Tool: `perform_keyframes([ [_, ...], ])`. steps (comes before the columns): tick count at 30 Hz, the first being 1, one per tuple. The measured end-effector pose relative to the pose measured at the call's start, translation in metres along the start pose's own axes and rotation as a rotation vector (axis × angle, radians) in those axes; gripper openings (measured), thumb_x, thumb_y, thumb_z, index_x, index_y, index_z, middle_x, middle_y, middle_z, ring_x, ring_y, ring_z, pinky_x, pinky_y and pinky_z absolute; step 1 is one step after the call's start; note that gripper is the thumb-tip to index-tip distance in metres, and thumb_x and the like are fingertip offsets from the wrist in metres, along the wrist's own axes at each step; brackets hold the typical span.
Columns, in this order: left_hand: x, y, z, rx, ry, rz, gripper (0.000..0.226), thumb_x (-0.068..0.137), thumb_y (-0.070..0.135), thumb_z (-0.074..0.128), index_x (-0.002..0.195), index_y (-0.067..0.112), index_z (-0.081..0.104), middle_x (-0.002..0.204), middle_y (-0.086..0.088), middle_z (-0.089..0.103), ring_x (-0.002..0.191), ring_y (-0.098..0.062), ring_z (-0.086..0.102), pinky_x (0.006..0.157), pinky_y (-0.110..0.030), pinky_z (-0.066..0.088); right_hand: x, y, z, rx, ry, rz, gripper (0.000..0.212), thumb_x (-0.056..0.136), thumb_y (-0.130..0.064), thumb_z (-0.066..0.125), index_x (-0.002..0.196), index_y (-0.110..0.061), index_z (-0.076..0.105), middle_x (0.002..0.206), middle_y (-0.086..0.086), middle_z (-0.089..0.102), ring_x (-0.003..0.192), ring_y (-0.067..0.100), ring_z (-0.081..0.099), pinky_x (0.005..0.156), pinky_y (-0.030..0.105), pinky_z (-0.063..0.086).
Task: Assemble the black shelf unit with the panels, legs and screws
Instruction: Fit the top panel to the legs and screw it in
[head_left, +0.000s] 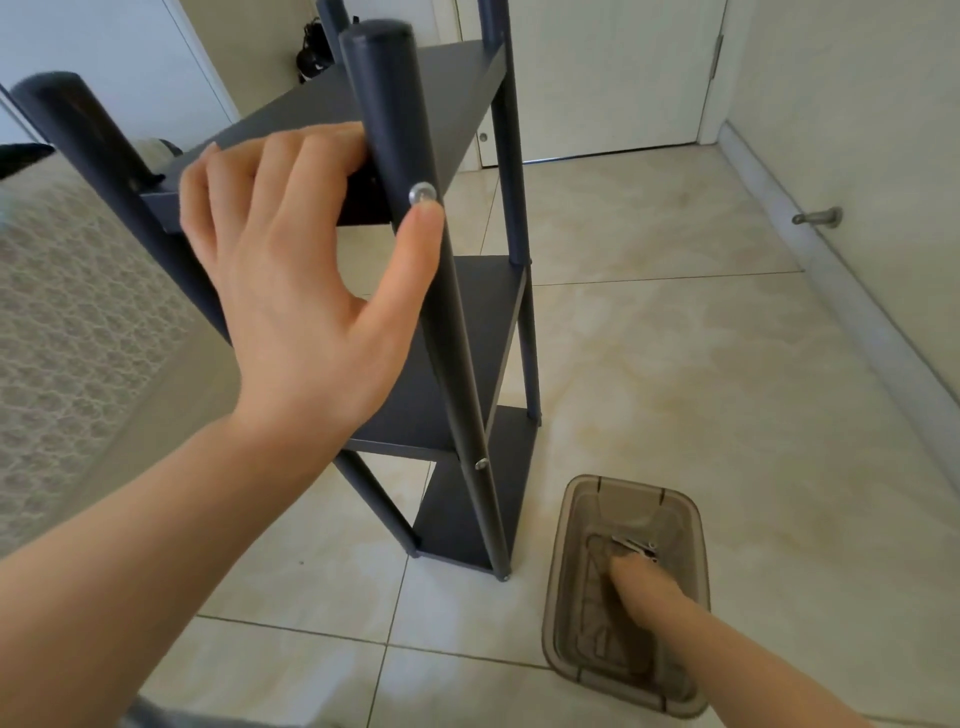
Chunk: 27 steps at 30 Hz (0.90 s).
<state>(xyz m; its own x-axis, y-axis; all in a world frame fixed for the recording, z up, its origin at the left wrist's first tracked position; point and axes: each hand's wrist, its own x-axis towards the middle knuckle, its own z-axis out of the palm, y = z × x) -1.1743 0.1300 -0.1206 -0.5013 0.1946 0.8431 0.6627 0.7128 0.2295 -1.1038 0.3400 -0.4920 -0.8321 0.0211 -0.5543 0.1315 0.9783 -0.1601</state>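
Observation:
The black shelf unit (467, 332) stands upright on the tiled floor, with three panels joined to round legs. My left hand (291, 249) grips the front edge of the top panel (415, 88). Its thumb presses the front leg (441, 322) just below a silver screw (422, 193). Another screw (481, 462) sits lower on the same leg. My right hand (631, 577) reaches down into a translucent brown bin (696, 514) on the floor. Its fingertips are at some silver hardware (636, 548), and its fingers are hidden from this angle.
A patterned cloth surface (67, 322) lies close on the left. A white door (597, 78) is behind the shelf, and a metal door stop (818, 217) juts from the right wall. A dark object (311, 57) sits on the floor at the back.

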Motion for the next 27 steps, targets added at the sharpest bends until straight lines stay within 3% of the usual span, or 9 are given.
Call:
perform_keyframes([
  [3, -0.001, 0.001, 0.0, 0.007, -0.004, -0.011, 0.031, 0.096, 0.039, 0.051, 0.105, 0.012, 0.063, 0.099, 0.013, 0.049, 0.107, -0.027, 0.049, 0.106, -0.046, 0.029, 0.005, 0.015, -0.003, -0.039, 0.048, -0.064, 0.023, 0.102, -0.013, 0.03, 0.094, -0.018, 0.05, 0.13, 0.013, 0.057, 0.096, 0.023, 0.051, 0.09, 0.032, 0.043],
  [7, -0.001, 0.001, 0.0, 0.015, -0.007, -0.012, 0.031, 0.096, 0.04, 0.05, 0.105, 0.013, 0.063, 0.098, 0.013, 0.049, 0.105, -0.026, 0.048, 0.104, -0.039, 0.028, 0.015, 0.044, -0.02, 0.021, 0.058, 0.061, 0.024, 0.1, -0.011, 0.035, 0.113, -0.014, 0.054, 0.128, 0.013, 0.057, 0.114, 0.028, 0.057, 0.089, 0.033, 0.045],
  [9, -0.001, 0.001, 0.0, 0.016, -0.006, -0.013, 0.032, 0.096, 0.04, 0.05, 0.105, 0.013, 0.063, 0.098, 0.013, 0.049, 0.104, -0.024, 0.047, 0.102, -0.036, 0.027, 0.013, 0.056, -0.033, 0.036, 0.067, 0.097, 0.017, 0.098, -0.009, 0.036, 0.096, -0.02, 0.049, 0.123, 0.012, 0.059, 0.11, 0.028, 0.059, 0.08, 0.031, 0.043],
  [11, -0.001, 0.001, -0.001, 0.01, -0.014, -0.016, 0.033, 0.095, 0.041, 0.05, 0.106, 0.013, 0.063, 0.098, 0.013, 0.049, 0.103, -0.018, 0.045, 0.102, -0.035, 0.026, 0.012, 0.067, -0.041, 0.062, 0.102, 0.13, 0.024, 0.096, -0.011, 0.039, 0.076, -0.024, 0.037, 0.111, 0.009, 0.061, 0.095, 0.026, 0.058, 0.072, 0.029, 0.038],
  [13, -0.001, 0.001, -0.001, 0.003, -0.017, -0.013, 0.033, 0.095, 0.043, 0.049, 0.107, 0.015, 0.063, 0.098, 0.014, 0.05, 0.103, -0.01, 0.04, 0.102, -0.032, 0.025, 0.009, 0.078, -0.049, 0.105, 0.13, 0.162, 0.029, 0.094, -0.012, 0.042, 0.07, -0.026, 0.031, 0.096, 0.005, 0.055, 0.086, 0.023, 0.054, 0.066, 0.03, 0.036],
  [15, 0.0, 0.001, -0.002, 0.0, -0.024, -0.016, 0.032, 0.095, 0.043, 0.05, 0.106, 0.017, 0.063, 0.099, 0.015, 0.05, 0.104, -0.007, 0.039, 0.101, -0.03, 0.024, 0.007, 0.083, -0.059, 0.161, 0.178, 0.173, 0.024, 0.093, -0.014, 0.043, 0.073, -0.025, 0.039, 0.092, 0.002, 0.055, 0.089, 0.021, 0.057, 0.065, 0.027, 0.037],
  [19, 0.002, 0.002, -0.002, -0.001, -0.044, -0.019, 0.034, 0.093, 0.046, 0.05, 0.108, 0.019, 0.064, 0.101, 0.017, 0.054, 0.107, -0.014, 0.047, 0.101, -0.033, 0.025, -0.003, 0.078, -0.089, 0.19, 0.205, 0.199, 0.018, 0.093, -0.016, 0.048, 0.079, -0.027, 0.045, 0.107, 0.004, 0.064, 0.099, 0.02, 0.06, 0.071, 0.024, 0.034],
  [22, 0.004, 0.004, -0.004, -0.002, -0.056, -0.03, 0.034, 0.092, 0.048, 0.048, 0.11, 0.023, 0.064, 0.102, 0.018, 0.054, 0.111, -0.017, 0.049, 0.101, -0.035, 0.026, -0.006, 0.057, -0.126, 0.273, 0.27, 0.143, 0.009, 0.096, -0.021, 0.055, 0.088, -0.024, 0.057, 0.112, 0.006, 0.068, 0.107, 0.024, 0.061, 0.078, 0.026, 0.041],
  [27, 0.006, 0.006, -0.007, 0.017, -0.118, -0.044, 0.034, 0.093, 0.052, 0.048, 0.112, 0.028, 0.061, 0.102, 0.018, 0.055, 0.111, -0.013, 0.045, 0.103, -0.036, 0.024, -0.037, -0.012, -0.197, 0.915, 0.535, -0.025, 0.009, 0.099, -0.018, 0.053, 0.098, -0.014, 0.061, 0.101, 0.006, 0.069, 0.093, 0.02, 0.064, 0.082, 0.031, 0.053],
])
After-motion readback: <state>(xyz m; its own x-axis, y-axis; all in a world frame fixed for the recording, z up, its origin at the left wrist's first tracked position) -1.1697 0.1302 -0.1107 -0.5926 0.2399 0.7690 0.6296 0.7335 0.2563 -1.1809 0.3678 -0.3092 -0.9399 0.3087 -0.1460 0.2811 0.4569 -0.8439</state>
